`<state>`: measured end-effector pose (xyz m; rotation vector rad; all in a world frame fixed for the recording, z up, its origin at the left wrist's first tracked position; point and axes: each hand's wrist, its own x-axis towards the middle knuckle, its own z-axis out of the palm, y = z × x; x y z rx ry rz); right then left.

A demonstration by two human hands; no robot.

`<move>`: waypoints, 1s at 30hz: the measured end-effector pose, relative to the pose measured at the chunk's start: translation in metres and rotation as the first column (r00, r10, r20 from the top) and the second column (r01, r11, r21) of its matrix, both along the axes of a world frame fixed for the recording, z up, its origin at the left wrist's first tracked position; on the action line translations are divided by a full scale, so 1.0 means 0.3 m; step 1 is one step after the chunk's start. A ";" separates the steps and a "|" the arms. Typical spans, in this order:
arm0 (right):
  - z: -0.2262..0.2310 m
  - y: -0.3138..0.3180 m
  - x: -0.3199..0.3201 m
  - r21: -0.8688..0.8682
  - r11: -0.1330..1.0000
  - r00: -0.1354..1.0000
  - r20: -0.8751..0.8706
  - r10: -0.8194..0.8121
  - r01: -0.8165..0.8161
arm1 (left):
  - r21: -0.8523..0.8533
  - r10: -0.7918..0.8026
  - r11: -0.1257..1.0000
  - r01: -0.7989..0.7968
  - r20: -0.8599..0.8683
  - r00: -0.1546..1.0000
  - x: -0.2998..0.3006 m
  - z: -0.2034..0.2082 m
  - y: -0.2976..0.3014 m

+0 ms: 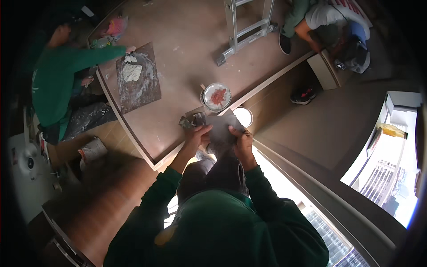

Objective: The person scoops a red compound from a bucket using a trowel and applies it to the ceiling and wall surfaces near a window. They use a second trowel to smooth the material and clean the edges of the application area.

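A thin grey sheet [221, 130], rectangular with a dusty-looking face, spans the space between my two hands above my knees. My left hand [199, 135] pinches its left edge, thumb on top. On the opposite edge, my right hand [243, 141] grips it with the thumb pressed on the face and the fingers mostly hidden. Just beyond my left hand lie small dark pieces [195, 118] that I cannot make out. A round tub [217, 96] of white material with a red patch stands past the sheet. Beside my right hand is a white round container [243, 117].
A person in green [62, 82] at the left reaches to a dark board [138, 98] bearing white paste. A metal stepladder [244, 33] stands at the far side. Another person [333, 26] bends over a box [322, 71]. A raised rim [275, 80] edges the brown surface.
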<state>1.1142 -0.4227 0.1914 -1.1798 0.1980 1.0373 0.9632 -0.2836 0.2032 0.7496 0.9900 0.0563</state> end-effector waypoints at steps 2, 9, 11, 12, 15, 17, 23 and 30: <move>0.145 0.007 -0.043 0.084 0.996 0.998 0.052 -0.022 0.018 | 0.196 0.057 0.978 -0.068 0.059 0.997 0.045 0.110 -0.080; 0.437 -0.034 0.008 0.080 0.994 0.984 0.167 0.061 -0.075 | 0.409 0.390 0.769 -0.491 0.308 0.868 -0.059 0.411 -0.016; 0.585 -0.014 0.046 0.247 0.969 0.994 0.106 -0.024 -0.003 | 0.372 0.462 0.732 -0.571 0.345 0.817 -0.048 0.503 0.008; 0.622 0.003 0.058 0.289 0.957 0.993 0.110 -0.034 0.001 | 0.354 0.492 0.715 -0.603 0.358 0.794 -0.052 0.572 0.015; 0.771 0.049 0.051 0.415 0.910 0.997 0.078 -0.014 -0.019 | 0.318 0.482 0.691 -0.649 0.466 0.742 0.038 0.727 -0.030; 0.772 0.084 0.039 0.406 0.913 0.991 0.134 -0.004 -0.051 | 0.262 0.478 0.692 -0.673 0.532 0.699 0.114 0.807 -0.076; 0.838 0.109 0.124 0.358 0.923 0.960 0.278 0.042 -0.144 | 0.392 0.587 0.521 -0.758 0.480 0.652 0.200 0.802 -0.093; 0.901 0.138 0.191 0.351 0.862 0.886 0.414 0.209 -0.367 | 0.080 0.372 0.823 -0.562 0.672 0.640 0.093 0.945 -0.088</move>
